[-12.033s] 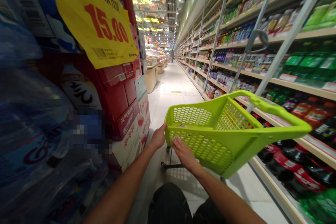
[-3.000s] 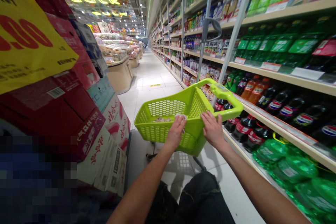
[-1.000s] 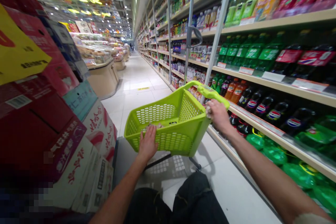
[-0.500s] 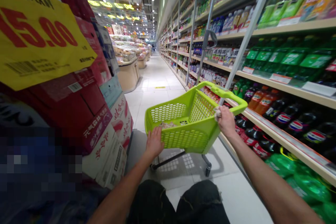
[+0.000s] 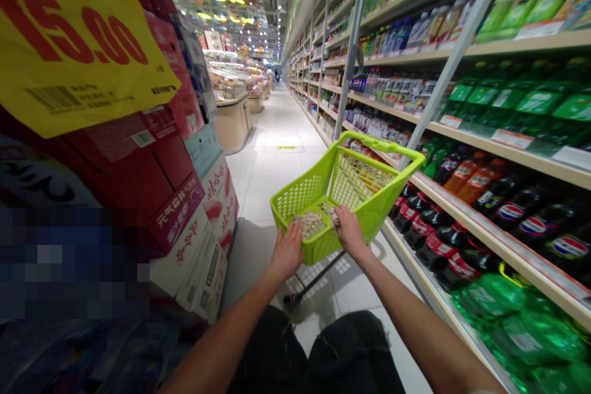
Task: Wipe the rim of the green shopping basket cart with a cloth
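A lime-green shopping cart (image 5: pixel 369 215) stands before me, its basket wall full of holes. My left hand (image 5: pixel 289 250) grips its near left rim, the fingers laid over the edge. My right hand (image 5: pixel 349 231) is closed on a crumpled whitish cloth (image 5: pixel 333 217) at the near side rim, to the right of the left hand. Inside the basket, close to my left fingers, lies a pale crumpled cloth-like heap (image 5: pixel 310 223). Whether the left fingers touch this heap I cannot tell.
Shelves of drink bottles (image 5: pixel 517 101) line the right side, with large green bottles (image 5: pixel 521 326) low down. Stacked drink cartons (image 5: pixel 184 258) and a yellow price sign (image 5: pixel 92 43) are close on the left. A tiled aisle (image 5: pixel 281 117) runs ahead past display counters (image 5: pixel 228 123).
My right hand has moved left along the cart's near side, from below the handle towards my left hand, with the cloth. The left hand stays on the rim. The cart's angle in view has shifted slightly.
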The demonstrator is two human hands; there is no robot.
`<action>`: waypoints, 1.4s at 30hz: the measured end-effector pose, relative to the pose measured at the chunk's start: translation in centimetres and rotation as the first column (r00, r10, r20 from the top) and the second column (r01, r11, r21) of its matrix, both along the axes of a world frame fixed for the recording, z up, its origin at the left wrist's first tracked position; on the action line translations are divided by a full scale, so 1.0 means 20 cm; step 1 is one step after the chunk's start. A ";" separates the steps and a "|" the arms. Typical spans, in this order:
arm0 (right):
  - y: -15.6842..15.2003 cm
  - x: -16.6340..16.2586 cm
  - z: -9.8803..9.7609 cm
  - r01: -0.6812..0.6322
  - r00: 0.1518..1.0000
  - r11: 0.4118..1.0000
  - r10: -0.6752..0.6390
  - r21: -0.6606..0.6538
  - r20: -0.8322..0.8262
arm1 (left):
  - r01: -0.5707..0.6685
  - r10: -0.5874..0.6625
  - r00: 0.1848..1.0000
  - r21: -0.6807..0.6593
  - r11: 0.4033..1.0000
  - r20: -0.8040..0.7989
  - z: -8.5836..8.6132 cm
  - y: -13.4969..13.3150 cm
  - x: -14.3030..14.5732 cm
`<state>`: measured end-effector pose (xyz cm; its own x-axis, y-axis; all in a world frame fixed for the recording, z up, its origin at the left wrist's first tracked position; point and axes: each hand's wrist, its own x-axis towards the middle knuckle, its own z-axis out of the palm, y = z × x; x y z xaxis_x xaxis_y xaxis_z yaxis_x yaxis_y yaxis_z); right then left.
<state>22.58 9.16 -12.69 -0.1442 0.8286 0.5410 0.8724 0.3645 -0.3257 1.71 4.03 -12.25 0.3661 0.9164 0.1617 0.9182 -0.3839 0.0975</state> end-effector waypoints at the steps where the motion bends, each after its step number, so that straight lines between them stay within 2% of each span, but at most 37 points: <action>1: -0.03 -0.02 -0.02 -0.036 0.999 0.999 0.036 0.005 0.004 | -0.004 0.004 1.000 0.010 1.000 0.010 -0.01 -0.02 0.05; 4: -0.17 -0.11 -0.08 -0.159 0.986 0.987 0.158 0.003 0.048 | 0.044 -0.044 0.999 0.007 0.999 0.029 -0.01 -0.06 0.16; 7: -0.31 -0.11 -0.13 -0.185 0.979 0.983 0.185 -0.012 0.081 | 0.155 -0.155 0.987 -0.006 0.988 0.030 0.02 -0.05 0.14; 8: -0.34 -0.08 -0.13 -0.166 0.982 0.986 0.167 -0.017 0.084 | 0.152 -0.152 0.988 0.000 0.988 0.027 0.03 -0.03 0.10; 10: -0.37 0.01 -0.12 -0.100 0.992 0.995 0.101 -0.025 0.077 | 0.064 -0.065 0.998 0.011 0.998 0.010 0.04 0.03 0.04; 12: -0.36 0.07 -0.12 -0.006 0.999 1.000 0.006 -0.016 0.047 | -0.018 0.018 1.000 0.016 1.000 -0.011 0.04 0.06 0.00; 14: -0.34 0.06 -0.13 0.103 0.995 0.995 -0.103 0.010 -0.007 | -0.018 0.018 1.000 0.011 1.000 -0.019 0.03 0.06 0.01; 16: -0.32 -0.02 -0.14 0.169 0.984 0.985 -0.167 0.029 -0.058 | 0.010 -0.010 1.000 0.015 1.000 -0.006 0.02 0.04 0.05; 18: -0.30 -0.14 -0.15 0.153 0.985 0.988 -0.149 0.035 -0.086 | 0.053 -0.053 0.999 0.025 0.998 0.001 0.01 0.02 0.09; 20: -0.29 -0.21 -0.16 0.078 0.992 0.996 -0.073 0.049 -0.101 | 0.084 -0.083 0.996 0.039 0.996 -0.007 0.01 0.02 0.10; 23: -0.30 -0.14 -0.17 0.002 0.993 0.996 0.008 0.086 -0.118 | 0.075 -0.074 0.997 0.027 0.997 -0.037 0.02 0.05 0.08; 26: -0.32 0.02 -0.17 0.104 0.986 0.990 -0.090 0.095 -0.141 | 0.099 -0.099 0.995 -0.007 0.995 -0.030 0.01 0.06 0.07; 28: -0.33 0.04 -0.17 0.183 0.973 0.979 -0.168 0.091 -0.156 | 0.127 -0.127 0.992 -0.014 0.992 0.005 0.01 0.05 0.09; 30: -0.33 -0.04 -0.15 0.173 0.978 0.981 -0.160 0.088 -0.133 | 0.159 -0.158 0.986 -0.011 0.987 0.047 0.00 0.04 0.12; 33: -0.32 -0.22 -0.13 0.067 0.998 0.994 -0.065 0.087 -0.021 | 0.192 -0.190 0.976 -0.013 0.981 0.104 0.00 0.03 0.14; 35: -0.30 -0.25 -0.12 0.022 0.999 0.996 -0.026 0.085 0.044 | 0.196 -0.193 0.973 -0.011 0.981 0.125 0.01 0.03 0.14; 38: -0.30 -0.10 -0.14 0.016 0.998 0.996 -0.021 0.085 0.066 | 0.204 -0.201 0.972 -0.016 0.979 0.124 0.03 0.03 0.14; 40: -0.30 0.03 -0.15 0.053 0.998 0.992 -0.056 0.113 0.029 | 0.228 -0.223 0.966 -0.021 0.973 0.131 0.03 0.03 0.13; 42: -0.32 0.09 -0.17 0.097 0.995 0.983 -0.093 0.154 -0.035 | 0.246 -0.242 0.955 -0.003 0.969 0.173 0.01 0.04 0.13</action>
<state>24.31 2.86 -16.11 -0.0521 0.7436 0.6666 0.8971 0.3281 -0.2959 4.31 4.73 -12.08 0.5482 0.8069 0.2201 0.7657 -0.5901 0.2561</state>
